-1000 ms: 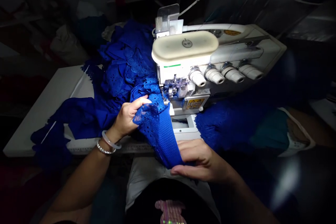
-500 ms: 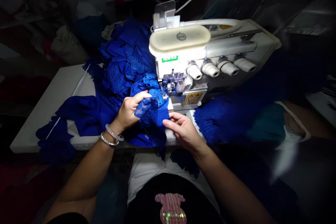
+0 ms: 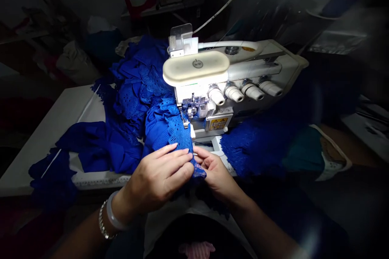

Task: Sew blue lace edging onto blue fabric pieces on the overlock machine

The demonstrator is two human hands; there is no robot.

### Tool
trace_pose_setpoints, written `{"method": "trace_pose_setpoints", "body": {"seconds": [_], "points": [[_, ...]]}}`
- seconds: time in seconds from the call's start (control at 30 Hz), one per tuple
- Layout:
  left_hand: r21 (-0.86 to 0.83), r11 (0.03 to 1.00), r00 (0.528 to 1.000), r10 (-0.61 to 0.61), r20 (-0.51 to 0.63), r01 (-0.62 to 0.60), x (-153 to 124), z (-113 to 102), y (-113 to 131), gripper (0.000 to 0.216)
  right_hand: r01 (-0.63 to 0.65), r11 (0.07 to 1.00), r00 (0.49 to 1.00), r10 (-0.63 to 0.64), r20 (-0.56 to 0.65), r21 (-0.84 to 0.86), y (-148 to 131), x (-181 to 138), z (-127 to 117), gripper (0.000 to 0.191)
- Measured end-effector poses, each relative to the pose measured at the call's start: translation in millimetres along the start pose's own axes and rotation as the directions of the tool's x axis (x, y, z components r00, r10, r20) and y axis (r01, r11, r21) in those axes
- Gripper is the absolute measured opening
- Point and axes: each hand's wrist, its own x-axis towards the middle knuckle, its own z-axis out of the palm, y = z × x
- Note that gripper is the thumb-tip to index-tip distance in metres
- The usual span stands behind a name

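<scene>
A strip of blue lace fabric (image 3: 173, 131) runs from the presser foot (image 3: 192, 107) of a white overlock sewing machine (image 3: 231, 77) down to the table's front edge. My left hand (image 3: 161, 176), with bracelets on the wrist, lies over the near end of the strip with its fingers pressed on the lace. My right hand (image 3: 214, 172) pinches the same lace edge from the right, fingertips meeting the left hand's. Both hands sit just in front of the machine.
A heap of blue lace pieces (image 3: 136, 85) lies on the white table (image 3: 57, 125) left of the machine. More blue fabric (image 3: 252, 145) is piled to the right. A white shoe (image 3: 331, 158) shows at far right. The surroundings are dark.
Both hands have drawn back from the presser foot toward the table's front edge. The left hand let go of the bunched lace and now lies flat over the strip beside the right hand.
</scene>
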Motion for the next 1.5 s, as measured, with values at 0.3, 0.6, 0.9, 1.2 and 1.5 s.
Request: {"method": "trace_pose_setpoints", "body": {"seconds": [0.3, 0.6, 0.9, 1.2, 1.5], "points": [[0.132, 0.991, 1.0, 0.012, -0.015, -0.01, 6, 11, -8, 0.021, 0.055, 0.999, 0.997, -0.055, -0.062, -0.003, -8, 7, -9, 0.034], [-0.227, 0.943, 0.963, -0.263, -0.058, 0.243, -13, 19, -37, 0.025, 0.024, 0.987, 0.993, -0.042, -0.114, -0.157, 25, -3, -15, 0.02], [0.023, 0.905, 0.906, -0.423, -0.027, 0.424, -8, 9, -96, 0.041, 0.056, 0.996, 0.987, -0.066, -0.147, -0.069, 39, -20, -10, 0.009], [-0.151, 0.982, 0.993, -0.116, -0.025, 0.111, -44, 29, 29, 0.024, 0.087, 0.995, 0.976, -0.096, -0.193, -0.055, 38, -50, 0, 0.027], [-0.119, 0.968, 0.969, -0.234, -0.085, 0.223, -53, 35, 48, 0.025, 0.184, 0.943, 0.933, -0.256, -0.252, -0.277, 42, -74, 10, 0.035]]}}
